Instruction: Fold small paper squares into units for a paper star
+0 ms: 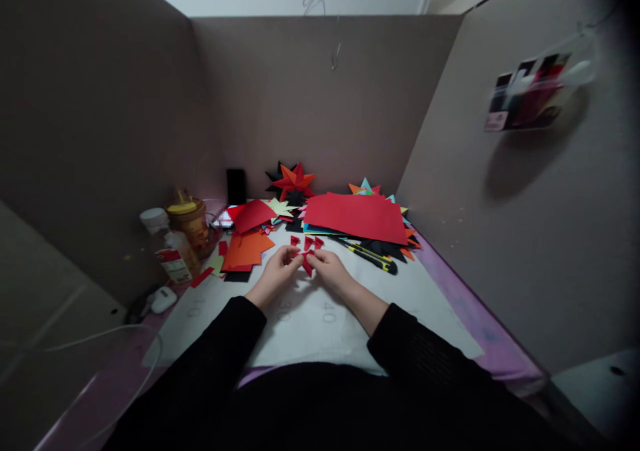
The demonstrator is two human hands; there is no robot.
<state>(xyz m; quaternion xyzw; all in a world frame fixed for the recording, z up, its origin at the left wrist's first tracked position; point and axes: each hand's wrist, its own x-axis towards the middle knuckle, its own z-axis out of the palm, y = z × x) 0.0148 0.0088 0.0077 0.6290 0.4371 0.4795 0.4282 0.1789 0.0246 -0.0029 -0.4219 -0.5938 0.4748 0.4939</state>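
Observation:
Between my two hands is a small folded piece of red paper (309,265), its pointed end toward me. My left hand (280,269) pinches its left side, and my right hand (327,267) pinches the right side. Just beyond my fingers, several small red folded paper pieces (309,243) lie on the white sheet (305,337). A yellow and black utility knife (373,257) rests to the right of my right hand. Left of my left hand lie orange paper sheets (243,251), with red and black ones partly under them.
Large red paper sheets (355,217) are stacked behind the knife. Folded paper stars (294,181) stand at the back panel. A clear bottle (175,251), a yellow-lidded cup (190,224) and a white earphone case (163,299) are at the left. Grey panels (320,97) enclose the table.

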